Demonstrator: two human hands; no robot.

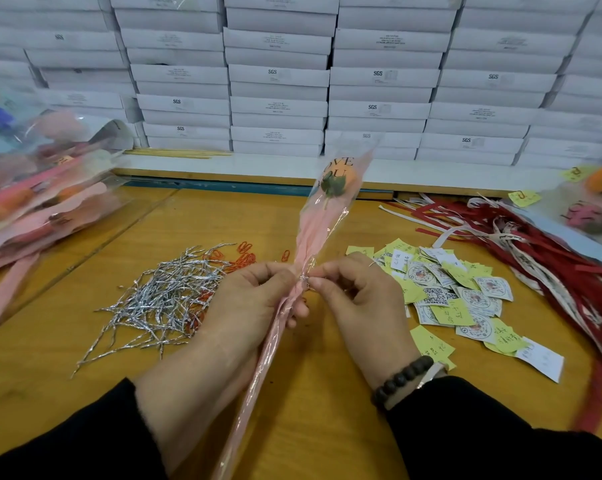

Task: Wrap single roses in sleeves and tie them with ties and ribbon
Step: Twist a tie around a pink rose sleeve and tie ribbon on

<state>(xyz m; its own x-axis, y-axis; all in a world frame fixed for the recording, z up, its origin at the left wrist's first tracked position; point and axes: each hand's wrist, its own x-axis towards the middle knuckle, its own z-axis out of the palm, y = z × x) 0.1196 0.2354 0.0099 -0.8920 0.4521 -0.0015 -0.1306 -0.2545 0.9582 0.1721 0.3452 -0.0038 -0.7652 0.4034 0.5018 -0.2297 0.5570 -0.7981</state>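
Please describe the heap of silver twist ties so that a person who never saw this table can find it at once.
Look at the wooden table, left of the left hand. The silver twist ties lie there in a loose heap. Unlike the orange paper clips beside them, they are thin, crinkled and shiny.

White flat boxes point(278, 77), several printed SGS, are stacked in rows across the back from ten to two o'clock. On the wooden counter point(327, 393), orange paper clips point(245, 259) lie near the centre. At three o'clock sits a heap of yellow notes and QR-code cards point(465, 299). Thin wooden sticks point(178, 154) rest by the boxes at eleven o'clock.
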